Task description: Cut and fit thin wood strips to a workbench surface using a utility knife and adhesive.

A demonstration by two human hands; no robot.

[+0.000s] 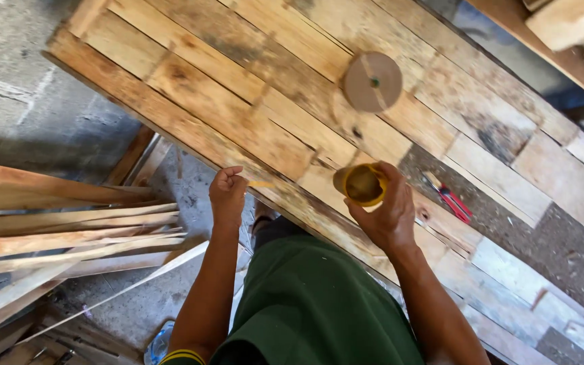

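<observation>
Two hands, right hand [388,215] grip closed round yellow cup [361,184]

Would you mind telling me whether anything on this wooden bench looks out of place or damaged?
The plank bench is stained and weathered, with dark patches. A round brown disc lies loose on it, and red-handled pliers sit near the right hand. Nothing is spilled.

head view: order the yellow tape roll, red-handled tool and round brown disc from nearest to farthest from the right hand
1. Yellow tape roll, gripped in the right hand.
2. Red-handled tool, just to its right on the plank table.
3. Round brown disc, farther up the table.
</observation>
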